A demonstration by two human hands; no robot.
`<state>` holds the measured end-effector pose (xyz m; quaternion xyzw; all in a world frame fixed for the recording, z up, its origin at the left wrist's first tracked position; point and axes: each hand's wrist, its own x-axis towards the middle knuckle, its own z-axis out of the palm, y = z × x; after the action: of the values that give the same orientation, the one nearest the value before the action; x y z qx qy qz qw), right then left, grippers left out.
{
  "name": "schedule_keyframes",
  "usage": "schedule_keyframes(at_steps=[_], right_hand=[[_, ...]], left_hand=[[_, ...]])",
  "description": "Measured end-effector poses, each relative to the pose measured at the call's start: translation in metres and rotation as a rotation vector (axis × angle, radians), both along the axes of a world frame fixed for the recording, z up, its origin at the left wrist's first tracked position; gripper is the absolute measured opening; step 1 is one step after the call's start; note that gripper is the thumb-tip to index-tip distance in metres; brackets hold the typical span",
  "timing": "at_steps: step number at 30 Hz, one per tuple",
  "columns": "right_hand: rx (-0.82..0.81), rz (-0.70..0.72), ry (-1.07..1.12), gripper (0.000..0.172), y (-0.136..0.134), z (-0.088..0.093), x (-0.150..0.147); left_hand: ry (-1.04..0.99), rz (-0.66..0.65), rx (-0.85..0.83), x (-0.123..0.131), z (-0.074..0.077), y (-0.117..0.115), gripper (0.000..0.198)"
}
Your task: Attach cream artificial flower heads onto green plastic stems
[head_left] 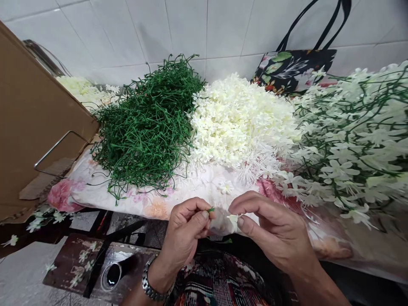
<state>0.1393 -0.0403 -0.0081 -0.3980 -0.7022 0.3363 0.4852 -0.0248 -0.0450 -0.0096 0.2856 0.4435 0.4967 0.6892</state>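
both hands are near the front edge of the flowered tablecloth, and a small gap stands between them. the left hand has thumb and forefinger pressed together on a green plastic stem, whose tip comes out past the fingers. the right hand holds a white blossom at the tip of its thumb, the forefinger bent above. stem and blossom face each other, apart.

between the hands and the heaps runs a strip of cloth, where a loose blossom lies. on the left side, the room is bounded by a cardboard box; at the back, by a tiled wall.

counted, there is one heap of green stems, one heap of white blossoms touching it, one mass of stemmed flowers at right, one floral handbag, one wristwatch and one cup with dark content. the single blossoms inside the heaps i cannot count.
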Motion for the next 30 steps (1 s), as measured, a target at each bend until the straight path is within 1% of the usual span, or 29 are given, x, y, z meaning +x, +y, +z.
schedule_keyframes(at_steps=[4,9,12,16,19,21,26,30], right_hand=[[-0.089,0.017,0.015,0.01,0.001,0.006,-0.001],[-0.097,0.034,-0.04,0.012,0.0,0.007,-0.002],[-0.102,0.05,-0.075,0.013,-0.001,0.009,-0.001],[-0.096,0.061,-0.159,0.014,-0.001,0.01,0.003],[-0.103,0.074,-0.229,0.013,-0.001,0.007,0.007],[-0.113,0.089,-0.25,0.012,-0.001,0.003,0.009],[-0.102,0.097,-0.283,0.012,-0.002,-0.009,0.011],[-0.069,0.086,-0.277,0.012,-0.002,-0.013,0.011]], left_hand=[[-0.002,-0.081,0.074,0.003,-0.005,-0.005,0.03],[0.034,-0.141,0.217,0.002,-0.016,-0.008,0.02],[0.118,-0.164,0.292,0.001,-0.019,-0.01,0.018],[0.295,-0.191,0.374,0.001,-0.014,-0.008,0.019],[0.428,-0.202,0.435,0.002,-0.011,-0.005,0.018],[0.482,-0.212,0.468,0.003,-0.013,-0.003,0.018],[0.517,-0.232,0.505,0.004,-0.021,-0.002,0.019],[0.547,-0.236,0.532,0.006,-0.021,0.0,0.021]])
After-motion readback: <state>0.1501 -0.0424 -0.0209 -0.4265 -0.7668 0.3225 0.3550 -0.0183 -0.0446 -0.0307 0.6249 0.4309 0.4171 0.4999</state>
